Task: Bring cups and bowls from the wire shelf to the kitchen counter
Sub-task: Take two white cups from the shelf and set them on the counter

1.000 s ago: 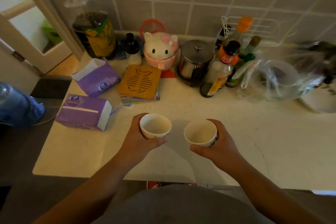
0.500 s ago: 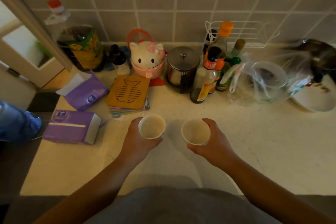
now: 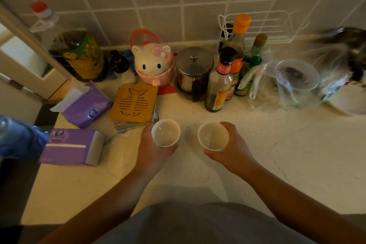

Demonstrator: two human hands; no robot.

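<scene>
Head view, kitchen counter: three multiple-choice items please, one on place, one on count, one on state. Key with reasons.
1. The wooden fish trivet lies:
A) hung on the wall
B) under the counter
C) on a stack of coloured mats

2. How many purple tissue packs are on the counter?
A) one
B) two
C) four

3. The left hand and right hand:
A) each has its grip round a white cup
B) both lie flat and hold nothing
C) share one cup

Key:
1 C: coloured edges of the mats show under the trivet.
2 B: one pack lies near the counter's left edge, and the other sits behind it with a tissue sticking out.
3 A: the left hand's fingers curl round the left cup, and the right hand's round the right cup.
</scene>
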